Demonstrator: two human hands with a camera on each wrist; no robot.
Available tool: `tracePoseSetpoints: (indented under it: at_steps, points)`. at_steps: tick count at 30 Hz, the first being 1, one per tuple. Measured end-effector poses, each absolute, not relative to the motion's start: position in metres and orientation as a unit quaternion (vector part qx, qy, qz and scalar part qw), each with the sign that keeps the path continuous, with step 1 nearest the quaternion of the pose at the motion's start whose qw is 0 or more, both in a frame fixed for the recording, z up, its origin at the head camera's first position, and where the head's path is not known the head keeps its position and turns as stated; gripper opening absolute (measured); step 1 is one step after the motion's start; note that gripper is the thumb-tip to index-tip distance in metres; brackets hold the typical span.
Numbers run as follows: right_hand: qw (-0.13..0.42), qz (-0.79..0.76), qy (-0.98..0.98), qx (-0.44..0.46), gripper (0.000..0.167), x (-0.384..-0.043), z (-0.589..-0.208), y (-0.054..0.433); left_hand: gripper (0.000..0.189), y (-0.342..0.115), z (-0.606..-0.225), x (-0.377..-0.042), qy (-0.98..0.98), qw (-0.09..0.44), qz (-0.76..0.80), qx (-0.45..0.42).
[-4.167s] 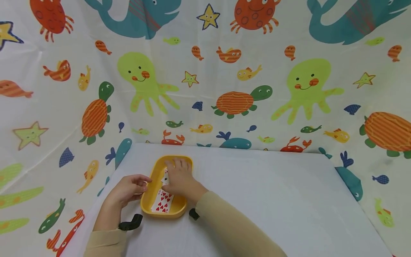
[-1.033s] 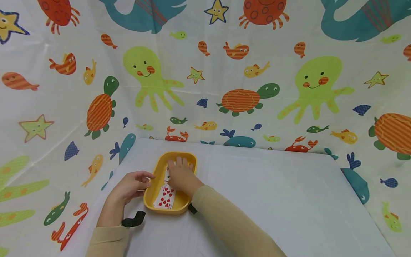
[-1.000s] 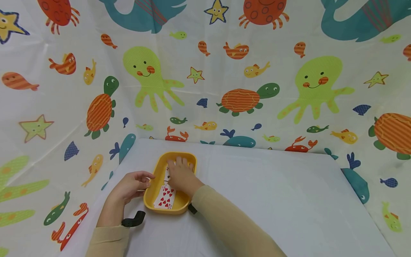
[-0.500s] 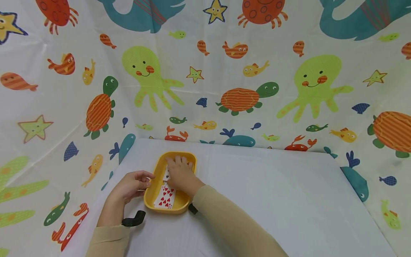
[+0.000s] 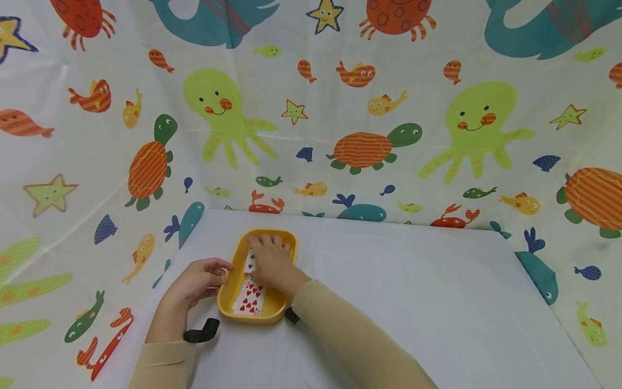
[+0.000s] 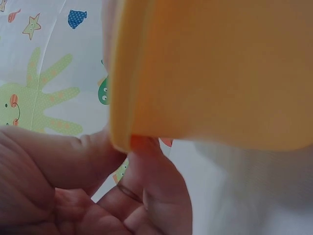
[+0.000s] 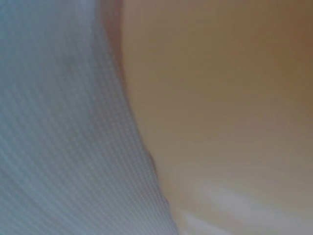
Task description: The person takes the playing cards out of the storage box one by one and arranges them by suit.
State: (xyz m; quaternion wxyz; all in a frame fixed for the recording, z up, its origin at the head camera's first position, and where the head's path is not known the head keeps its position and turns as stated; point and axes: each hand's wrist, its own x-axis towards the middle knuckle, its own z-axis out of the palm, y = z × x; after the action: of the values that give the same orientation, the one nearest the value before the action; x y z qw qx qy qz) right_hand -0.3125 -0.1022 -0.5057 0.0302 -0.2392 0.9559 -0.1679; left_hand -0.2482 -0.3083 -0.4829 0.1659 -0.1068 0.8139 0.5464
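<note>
A yellow oval tray (image 5: 252, 319) stands left of the middle in the head view. My left hand (image 5: 199, 281) pinches its left rim between thumb and fingers. In the left wrist view, the thumb and a finger of the left hand (image 6: 142, 176) meet at the edge of the tray (image 6: 220, 73). Spread over the far part of the tray is my right hand (image 5: 274, 265), partly covering a black-suited playing card (image 5: 250, 263). Nearer lies a ten of hearts (image 5: 249, 300), face up. The right wrist view shows mostly the tray's outer wall (image 7: 220, 122), blurred.
The tray rests on a white-covered table (image 5: 398, 302), which stretches off to the right. A curtain (image 5: 272, 32) printed with sea animals hangs behind it and along the left side. A black wrist camera (image 5: 201, 331) juts from the left wrist.
My right hand's fingers have spread and shifted slightly toward the far left of the tray, and more of the black-suited card shows. The left hand keeps its hold on the rim.
</note>
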Motion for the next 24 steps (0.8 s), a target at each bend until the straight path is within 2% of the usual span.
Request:
tracePoseSetpoints:
  at_steps: [12,24]
  points:
    - [0.008,-0.167,0.954,-0.248,0.089,-0.314,-0.500,-0.102,0.034,-0.307,-0.480,-0.248,0.817,0.168,0.541,-0.108]
    - [0.022,-0.207,0.951,-0.229,0.090,-0.313,-0.493,-0.094,0.034,-0.306,-0.481,-0.248,0.816,0.169,0.541,-0.114]
